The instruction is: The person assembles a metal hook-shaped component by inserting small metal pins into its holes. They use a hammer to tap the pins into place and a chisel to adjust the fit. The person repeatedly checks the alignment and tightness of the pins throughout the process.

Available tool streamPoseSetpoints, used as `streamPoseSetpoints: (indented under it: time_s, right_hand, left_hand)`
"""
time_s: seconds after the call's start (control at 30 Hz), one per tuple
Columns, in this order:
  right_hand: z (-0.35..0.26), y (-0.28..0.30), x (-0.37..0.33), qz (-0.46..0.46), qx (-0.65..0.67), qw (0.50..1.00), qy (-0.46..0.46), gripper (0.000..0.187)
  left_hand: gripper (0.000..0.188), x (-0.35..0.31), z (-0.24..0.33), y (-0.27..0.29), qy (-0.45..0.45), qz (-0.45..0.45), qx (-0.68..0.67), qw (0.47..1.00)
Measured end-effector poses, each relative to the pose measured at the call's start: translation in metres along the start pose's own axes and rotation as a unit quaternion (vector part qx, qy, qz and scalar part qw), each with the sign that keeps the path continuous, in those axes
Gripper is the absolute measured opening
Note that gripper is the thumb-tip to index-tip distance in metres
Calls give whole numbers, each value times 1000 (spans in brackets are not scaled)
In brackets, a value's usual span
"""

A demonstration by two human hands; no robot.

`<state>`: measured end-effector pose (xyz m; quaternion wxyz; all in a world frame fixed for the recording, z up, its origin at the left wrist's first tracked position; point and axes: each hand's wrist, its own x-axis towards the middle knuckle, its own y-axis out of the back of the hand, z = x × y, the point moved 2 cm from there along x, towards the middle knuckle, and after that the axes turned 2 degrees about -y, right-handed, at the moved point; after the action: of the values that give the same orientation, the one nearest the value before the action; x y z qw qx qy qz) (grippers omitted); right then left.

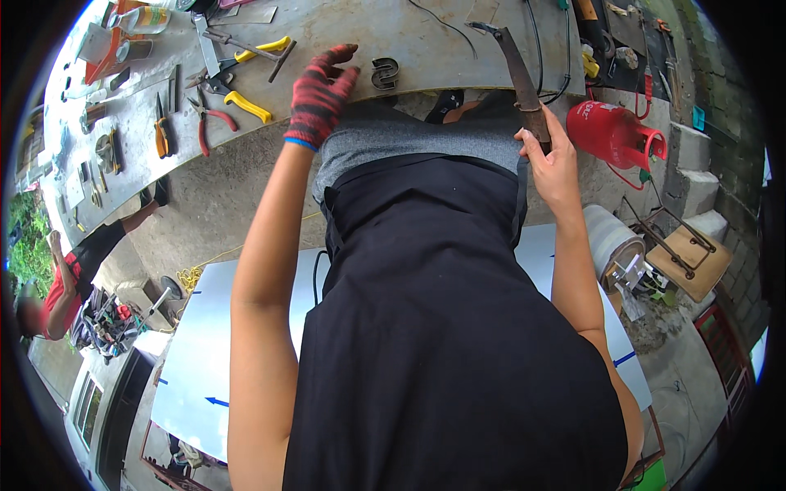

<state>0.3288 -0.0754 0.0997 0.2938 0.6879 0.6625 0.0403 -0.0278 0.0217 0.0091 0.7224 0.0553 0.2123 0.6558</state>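
My left hand [318, 100], in a red and black striped glove with a blue cuff, hovers at the near edge of the metal-topped workbench [352, 20]. Its fingers are loosely bent and apart, and nothing shows between them. Just to its right on the bench lies a dark U-shaped metal piece [385, 74]. My bare right hand [557, 168] is closed round the brown handle of a long rusty knife [519, 72]. The blade points away from me over the bench, and a small dark hooked part shows by its tip.
Yellow-handled cutters [246, 106], red-handled pliers [214, 116] and orange-handled pliers [163, 135] lie on the bench's left. At right are a red gas cylinder [610, 135] and a folding stool [689, 260]. A light-coloured board [196, 352] is behind me. A person [65, 282] stands far left.
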Motion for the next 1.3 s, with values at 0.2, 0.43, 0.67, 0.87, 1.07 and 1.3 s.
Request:
streamPoseSetpoints:
  time_s: [0.2,0.43,0.67,0.87,1.07,1.3]
  right_hand:
    - [-4,0,3,-2,6,1000,-10,48]
    - [-6,29,29,89,40,995,26,43]
    - [32,175,129,332,-155,928,62,39]
    - [141,310,276,441,-299,843,71,40]
    - [221,372,388,394,-328,859,14,41]
    - [258,395,446,374,-329,867,-15,39]
  left_hand:
    - [65,-14,5,-17,-97,0,133,986]
    - [69,-16,-10,-10,-64,33,39,997]
    - [61,-21,-13,-6,8,22,45,999]
    - [54,-13,-13,2,93,28,-27,995]
    - [50,-7,11,-10,129,69,55,988]
    - [45,-1,22,-21,180,97,113,972]
